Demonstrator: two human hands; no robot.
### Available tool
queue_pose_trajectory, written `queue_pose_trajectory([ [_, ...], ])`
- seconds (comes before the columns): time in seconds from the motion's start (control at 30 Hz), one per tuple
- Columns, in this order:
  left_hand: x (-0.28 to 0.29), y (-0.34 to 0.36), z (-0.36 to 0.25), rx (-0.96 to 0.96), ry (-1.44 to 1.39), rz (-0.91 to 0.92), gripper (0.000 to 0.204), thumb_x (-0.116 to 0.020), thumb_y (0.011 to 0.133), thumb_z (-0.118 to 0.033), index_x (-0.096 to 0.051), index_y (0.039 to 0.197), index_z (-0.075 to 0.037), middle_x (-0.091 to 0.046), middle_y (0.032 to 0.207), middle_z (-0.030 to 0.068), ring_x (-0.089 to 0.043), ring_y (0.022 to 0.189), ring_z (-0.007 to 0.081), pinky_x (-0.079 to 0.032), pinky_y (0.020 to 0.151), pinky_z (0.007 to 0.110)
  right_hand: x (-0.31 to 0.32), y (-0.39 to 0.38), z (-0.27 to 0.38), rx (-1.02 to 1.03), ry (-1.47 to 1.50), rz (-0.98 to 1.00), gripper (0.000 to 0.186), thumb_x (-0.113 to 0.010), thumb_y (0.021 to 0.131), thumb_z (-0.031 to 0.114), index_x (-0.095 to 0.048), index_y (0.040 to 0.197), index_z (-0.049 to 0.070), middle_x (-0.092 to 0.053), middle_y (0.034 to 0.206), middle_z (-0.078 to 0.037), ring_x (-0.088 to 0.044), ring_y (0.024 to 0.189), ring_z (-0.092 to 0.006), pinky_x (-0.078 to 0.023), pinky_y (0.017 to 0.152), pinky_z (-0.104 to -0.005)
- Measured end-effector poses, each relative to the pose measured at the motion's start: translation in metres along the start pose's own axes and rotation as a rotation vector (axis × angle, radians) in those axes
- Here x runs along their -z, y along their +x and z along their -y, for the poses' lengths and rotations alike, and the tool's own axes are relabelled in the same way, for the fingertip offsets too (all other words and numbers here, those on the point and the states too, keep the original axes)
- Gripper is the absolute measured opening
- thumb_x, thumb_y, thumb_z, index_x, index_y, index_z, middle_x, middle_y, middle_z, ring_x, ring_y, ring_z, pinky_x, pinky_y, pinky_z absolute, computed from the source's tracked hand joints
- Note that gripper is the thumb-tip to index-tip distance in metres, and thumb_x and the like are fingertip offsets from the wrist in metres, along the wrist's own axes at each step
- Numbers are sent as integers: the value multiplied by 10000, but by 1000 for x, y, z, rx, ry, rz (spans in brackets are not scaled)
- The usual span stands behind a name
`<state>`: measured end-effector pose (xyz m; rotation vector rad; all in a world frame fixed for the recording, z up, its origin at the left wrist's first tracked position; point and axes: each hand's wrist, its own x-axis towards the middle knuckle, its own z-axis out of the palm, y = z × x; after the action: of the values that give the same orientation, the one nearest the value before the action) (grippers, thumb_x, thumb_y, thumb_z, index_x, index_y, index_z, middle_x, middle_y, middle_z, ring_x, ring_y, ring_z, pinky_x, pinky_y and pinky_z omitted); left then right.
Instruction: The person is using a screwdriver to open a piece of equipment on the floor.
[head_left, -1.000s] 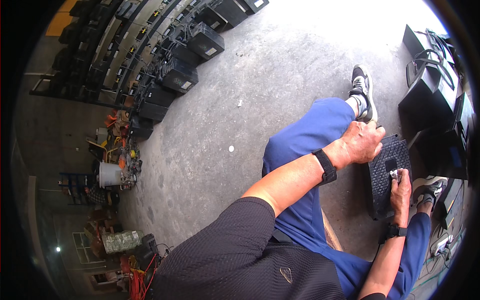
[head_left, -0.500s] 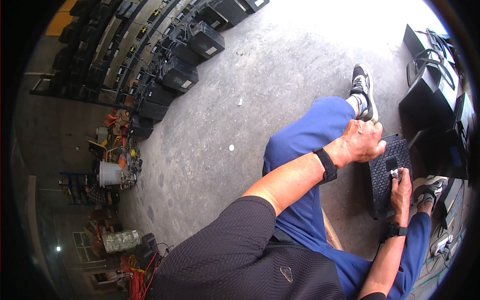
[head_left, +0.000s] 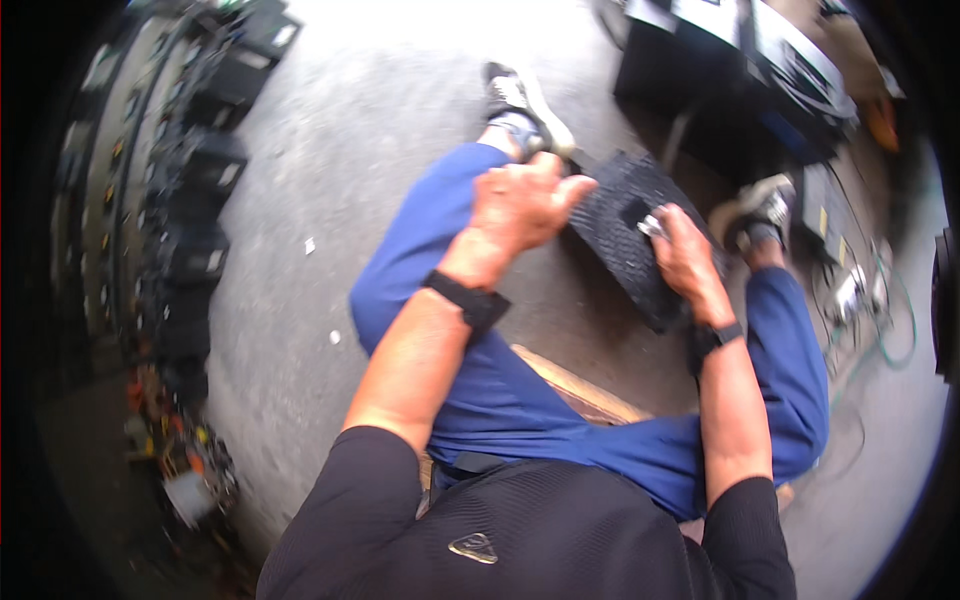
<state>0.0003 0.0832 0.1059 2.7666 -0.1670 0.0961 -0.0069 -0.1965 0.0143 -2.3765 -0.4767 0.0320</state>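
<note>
- One pale bucket (head_left: 190, 498) is standing at lower left; blur is hiding its contents.
- The black textured box (head_left: 640, 268) is lying between the person's shoes (head_left: 768, 208), now appearing nearer mid-picture than before.
- The left hand (head_left: 520, 200) is curling by the box's far corner, thumb outstretched; whether it is gripping anything, I cannot tell.
- The right hand (head_left: 688, 255) is pinching a crumpled silvery wad (head_left: 651, 226) over the box top.

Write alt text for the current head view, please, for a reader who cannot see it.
A person holds a small silvery piece in the right grip over a textured black box; the left grip is near the box's upper end, its hold unclear. Grey floor shows around.
</note>
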Motion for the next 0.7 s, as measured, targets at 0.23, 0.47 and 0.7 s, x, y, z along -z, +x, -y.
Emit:
queue_pose_trajectory([
  [0.23, 9, 6, -1, 79, -163, 115, 356, -625, 939, -428, -679, 1014, -85, -728, 933, 155, -711, 876, 392, -544, 792, 508, 2, 0, 0, -148, 34, -2, 230, -624, 899, 42, -545, 1110, 92, -658, 1065, -190, -643, 1035, -441, -526, 855, -522],
  [0.47, 3, 5, -3, -136, -286, -50, 218, -736, 903, -223, -698, 1084, -106, -687, 921, 124, -689, 787, 315, -561, 713, 414, 4, -4, -2, -156, 39, 23, 261, -634, 901, 6, -547, 1141, 60, -647, 1084, -194, -640, 1061, -439, -529, 892, -496],
  [0.7, -7, 9, 9, -48, -236, -118, 502, -802, 820, -565, -686, 832, -76, -642, 658, 66, -651, 593, 288, -520, 574, 406, 1, -2, -1, -147, 39, 6, 242, -635, 907, 42, -544, 1129, 80, -664, 1048, -202, -646, 1029, -445, -518, 873, -518],
])
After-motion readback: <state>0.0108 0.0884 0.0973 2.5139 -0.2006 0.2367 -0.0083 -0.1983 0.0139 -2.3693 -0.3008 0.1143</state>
